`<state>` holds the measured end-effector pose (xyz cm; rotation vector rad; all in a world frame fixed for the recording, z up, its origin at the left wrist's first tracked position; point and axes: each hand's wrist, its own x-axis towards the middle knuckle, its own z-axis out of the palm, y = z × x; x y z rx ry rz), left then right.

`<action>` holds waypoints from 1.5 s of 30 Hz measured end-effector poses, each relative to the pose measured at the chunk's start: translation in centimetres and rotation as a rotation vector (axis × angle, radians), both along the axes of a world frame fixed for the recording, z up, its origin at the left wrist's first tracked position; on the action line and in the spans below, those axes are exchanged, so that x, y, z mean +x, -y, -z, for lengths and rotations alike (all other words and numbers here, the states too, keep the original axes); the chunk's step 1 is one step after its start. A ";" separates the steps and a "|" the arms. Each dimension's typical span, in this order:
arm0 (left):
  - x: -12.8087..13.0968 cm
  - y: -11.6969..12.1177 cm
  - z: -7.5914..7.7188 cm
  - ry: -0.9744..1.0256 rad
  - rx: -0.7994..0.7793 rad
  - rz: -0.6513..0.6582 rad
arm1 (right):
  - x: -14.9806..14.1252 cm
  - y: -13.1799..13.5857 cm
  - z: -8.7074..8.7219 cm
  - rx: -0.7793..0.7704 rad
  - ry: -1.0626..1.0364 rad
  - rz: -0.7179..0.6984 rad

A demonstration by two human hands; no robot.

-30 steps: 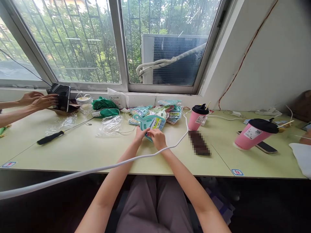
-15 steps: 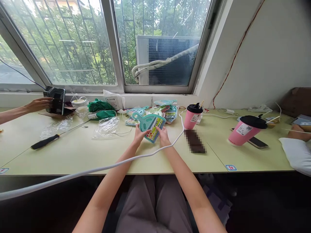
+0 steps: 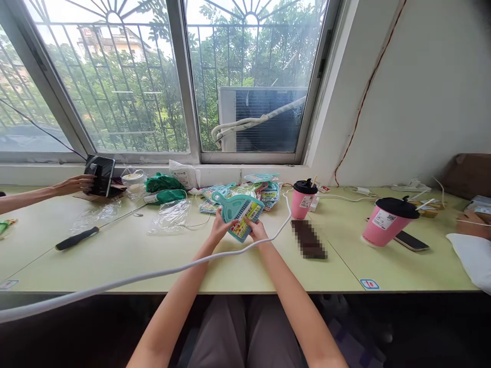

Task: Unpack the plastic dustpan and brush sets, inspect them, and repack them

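A teal plastic dustpan-shaped item with a colourful printed card [image 3: 240, 213] is held up just above the pale green table [image 3: 153, 255]. My left hand [image 3: 218, 227] grips its left edge with closed fingers. My right hand [image 3: 256, 230] pinches its lower right corner. Behind it lies a pile of several similar teal packaged items [image 3: 253, 189]. A white cable [image 3: 153, 276] runs across my forearms.
A pink cup with black lid [image 3: 303, 198] and a larger pink cup [image 3: 387, 221] stand to the right, by a phone [image 3: 410, 240] and a dark blurred object [image 3: 308, 238]. At left lie clear bags [image 3: 171, 214], a screwdriver [image 3: 79, 237] and another person's hand on a tablet [image 3: 100, 175].
The view has tilted upward. My right hand has slid to the item's lower corner. The other person at the left keeps one hand on the tablet.
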<state>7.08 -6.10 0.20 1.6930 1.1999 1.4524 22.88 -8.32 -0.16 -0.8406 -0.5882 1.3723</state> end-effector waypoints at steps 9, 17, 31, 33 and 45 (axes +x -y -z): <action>-8.3 -0.9 -1.6 -0.484 0.044 -0.573 | -0.1 1.2 -0.6 0.009 -0.038 0.074; -19.3 -0.7 -0.1 -1.028 -0.340 -0.584 | -0.2 1.0 -0.3 -0.036 -0.072 0.078; -15.0 -0.6 -1.1 -1.189 -0.012 -0.359 | -0.1 1.7 -0.8 -0.052 -0.049 0.054; -15.2 -0.5 -1.2 -1.152 0.000 -0.397 | -0.1 1.9 -0.9 -0.050 -0.033 0.044; -16.3 1.0 -1.4 -1.283 -0.215 -0.567 | 0.0 2.1 -1.2 -0.082 -0.028 0.024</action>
